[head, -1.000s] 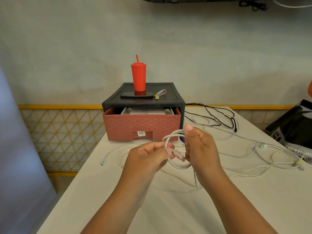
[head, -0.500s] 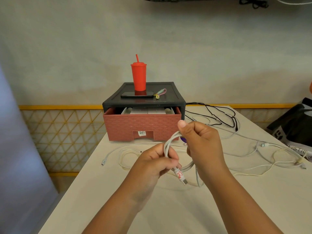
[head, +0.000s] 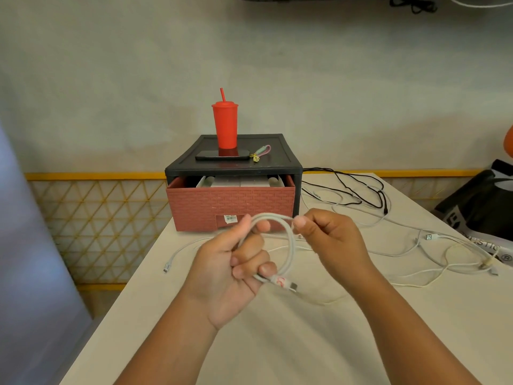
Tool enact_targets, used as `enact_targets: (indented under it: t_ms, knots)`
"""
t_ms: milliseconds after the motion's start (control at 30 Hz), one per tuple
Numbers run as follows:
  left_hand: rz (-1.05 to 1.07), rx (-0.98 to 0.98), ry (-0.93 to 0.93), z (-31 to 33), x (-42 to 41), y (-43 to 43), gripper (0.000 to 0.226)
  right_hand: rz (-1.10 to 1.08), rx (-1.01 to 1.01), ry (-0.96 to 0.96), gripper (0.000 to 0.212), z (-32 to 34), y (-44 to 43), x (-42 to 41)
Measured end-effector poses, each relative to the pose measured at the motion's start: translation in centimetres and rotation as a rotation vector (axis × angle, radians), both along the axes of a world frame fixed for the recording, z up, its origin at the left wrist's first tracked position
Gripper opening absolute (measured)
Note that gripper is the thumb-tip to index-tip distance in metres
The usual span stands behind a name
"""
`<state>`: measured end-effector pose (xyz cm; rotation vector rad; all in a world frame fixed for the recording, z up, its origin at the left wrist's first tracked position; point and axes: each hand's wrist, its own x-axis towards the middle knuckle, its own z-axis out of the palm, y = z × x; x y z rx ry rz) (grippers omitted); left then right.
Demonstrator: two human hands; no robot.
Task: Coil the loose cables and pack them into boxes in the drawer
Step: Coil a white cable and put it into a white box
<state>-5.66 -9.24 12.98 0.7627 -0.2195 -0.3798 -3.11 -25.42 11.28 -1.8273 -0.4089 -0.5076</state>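
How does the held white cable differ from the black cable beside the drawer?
The white cable is coiled into a loop; the black cable sprawls loose. Left hand and right hand hold the white cable up; the black cable lies untouched on the table. Both are outside the drawer.

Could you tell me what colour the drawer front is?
The drawer front is reddish-pink with a brick pattern; head view.

Single cam, head-worn, wide-angle, facing fwd & down. Close in, mid-frame: left hand (head: 224, 270) & right hand (head: 333, 240). The table (head: 291, 343) runs away to the drawer unit (head: 230, 201) & wall (head: 333, 79) at the back.
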Motion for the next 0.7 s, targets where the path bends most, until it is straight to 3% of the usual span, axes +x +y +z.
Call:
enact_targets:
  t_ms: [67,300,467,567,700]
  knots:
    - [0.09,-0.052,-0.004,0.2,0.6,1.0,0.035,-0.107,-0.143,0.002,0.02,-0.5,-2.0,1.3]
    - [0.243,-0.038,-0.018,-0.5,1.6,1.9,0.034,-0.543,-0.626,-0.127,0.019,-1.9,-7.1,5.7]
    - [0.263,-0.043,-0.012,-1.0,1.7,1.6,0.038,-0.623,-0.525,-0.139,0.027,-0.6,-7.1,6.1]
    - [0.271,-0.082,-0.021,-1.0,2.0,2.0,0.037,-0.649,-0.364,-0.275,0.023,0.6,-6.7,5.3]
    - [0.276,-0.161,-0.03,-1.0,2.2,2.6,0.038,-0.626,-0.315,-0.46,0.021,2.2,-6.5,4.1]
